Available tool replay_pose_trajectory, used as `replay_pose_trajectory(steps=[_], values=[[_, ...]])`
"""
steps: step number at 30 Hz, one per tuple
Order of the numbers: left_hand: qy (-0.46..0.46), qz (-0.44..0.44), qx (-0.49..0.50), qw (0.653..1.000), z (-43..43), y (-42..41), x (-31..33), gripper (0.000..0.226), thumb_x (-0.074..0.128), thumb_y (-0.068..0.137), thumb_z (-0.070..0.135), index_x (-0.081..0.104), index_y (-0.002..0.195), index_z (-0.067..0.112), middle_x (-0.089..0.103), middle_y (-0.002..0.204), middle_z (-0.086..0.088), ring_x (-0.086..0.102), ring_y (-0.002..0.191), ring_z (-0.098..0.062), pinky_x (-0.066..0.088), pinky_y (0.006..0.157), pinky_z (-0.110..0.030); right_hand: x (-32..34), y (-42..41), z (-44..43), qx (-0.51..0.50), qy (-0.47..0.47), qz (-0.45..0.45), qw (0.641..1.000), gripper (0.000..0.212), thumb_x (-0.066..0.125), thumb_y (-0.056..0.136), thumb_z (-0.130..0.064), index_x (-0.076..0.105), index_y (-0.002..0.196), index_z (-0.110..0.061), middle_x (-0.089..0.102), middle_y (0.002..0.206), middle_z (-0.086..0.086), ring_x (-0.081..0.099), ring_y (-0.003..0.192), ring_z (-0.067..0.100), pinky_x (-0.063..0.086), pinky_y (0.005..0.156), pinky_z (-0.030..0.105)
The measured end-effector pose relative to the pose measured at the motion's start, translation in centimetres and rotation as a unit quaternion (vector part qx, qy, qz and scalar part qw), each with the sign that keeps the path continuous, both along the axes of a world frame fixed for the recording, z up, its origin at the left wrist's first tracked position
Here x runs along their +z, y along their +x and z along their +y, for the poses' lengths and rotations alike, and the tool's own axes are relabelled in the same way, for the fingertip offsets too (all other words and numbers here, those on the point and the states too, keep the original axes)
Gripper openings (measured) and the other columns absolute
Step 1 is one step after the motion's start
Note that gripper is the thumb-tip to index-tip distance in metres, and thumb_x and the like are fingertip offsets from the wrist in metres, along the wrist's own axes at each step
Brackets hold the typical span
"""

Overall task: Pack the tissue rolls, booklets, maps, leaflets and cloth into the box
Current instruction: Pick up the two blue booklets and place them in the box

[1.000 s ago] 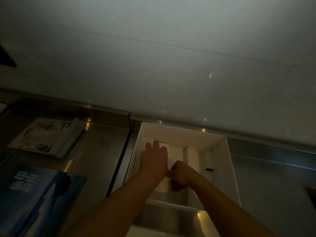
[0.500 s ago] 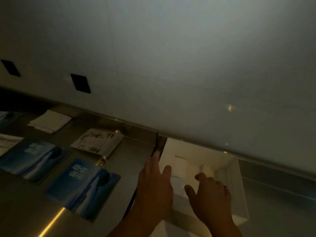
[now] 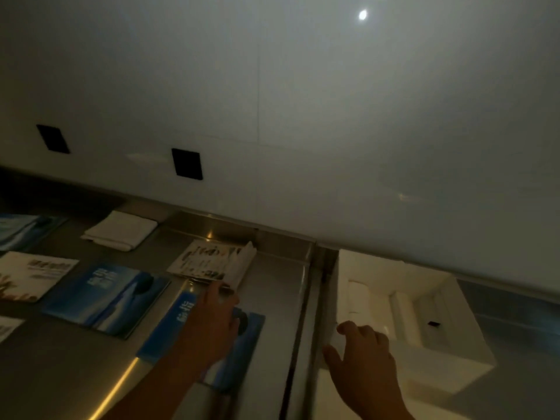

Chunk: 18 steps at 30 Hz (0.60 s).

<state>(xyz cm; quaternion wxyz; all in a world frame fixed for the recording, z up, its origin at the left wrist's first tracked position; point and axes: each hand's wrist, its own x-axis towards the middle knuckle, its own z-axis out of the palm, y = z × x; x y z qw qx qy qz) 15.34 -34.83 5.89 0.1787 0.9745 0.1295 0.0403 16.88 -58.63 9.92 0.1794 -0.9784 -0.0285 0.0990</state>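
A white box (image 3: 394,266) stands open on the right of the steel counter, with two white tissue rolls (image 3: 359,295) lying in its left part. My right hand (image 3: 362,356) rests on the box's near-left corner, fingers apart and empty. My left hand (image 3: 209,325) stretches over a blue booklet (image 3: 245,356), its fingertips at the near edge of a folded printed map (image 3: 212,262). Further left lie a second blue booklet (image 3: 106,295), a tan-printed leaflet (image 3: 30,274) and a folded white cloth (image 3: 121,228).
A dark seam (image 3: 303,328) splits the steel counter between the papers and the box. More printed sheets lie at the far left edge (image 3: 21,231). The white wall behind carries two black squares (image 3: 187,164). The light is dim.
Both hands have come out of the box. My left hand has swung left across the counter to the folded map, and my right hand has drawn back to the box's near corner. The view has turned left.
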Motion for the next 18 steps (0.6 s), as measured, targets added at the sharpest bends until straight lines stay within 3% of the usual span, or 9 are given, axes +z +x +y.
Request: replay_pose_trajectory(steps=[8,13,18], values=[[-0.015,0.055,-0.038,0.998,11.6,-3.8,-0.5,0.044,0.048,0.093,0.031,0.039,0.136,0.027,0.007,0.158,-0.004,0.02,0.142,-0.023,0.027,0.115,-0.035,-1.9,-4.1,12.3,-0.041,0.035,0.047,0.997,0.043,0.052,0.087,-0.05,0.049,0.124,-0.03,0.054,0.128,0.0,0.043,0.124,0.021,0.037,0.106,0.034],[-0.016,0.06,-0.069,0.996,15.2,-4.2,-0.7,0.042,0.047,0.092,0.028,0.041,0.134,0.025,0.006,0.158,-0.006,0.016,0.143,-0.026,0.024,0.116,-0.036,-2.0,-4.8,15.1,-0.057,0.019,0.058,0.997,0.038,0.051,0.087,-0.052,0.048,0.119,-0.032,0.052,0.127,-0.002,0.042,0.123,0.019,0.037,0.1,0.032],[-0.031,0.048,-0.071,0.996,16.3,-4.4,-0.6,0.039,0.048,0.092,0.031,0.044,0.131,0.025,0.012,0.157,-0.006,0.023,0.142,-0.023,0.03,0.113,-0.037,-1.9,-4.1,15.9,-0.055,0.004,0.07,0.996,0.038,0.051,0.086,-0.052,0.049,0.118,-0.03,0.054,0.125,-0.001,0.047,0.12,0.019,0.04,0.101,0.032]])
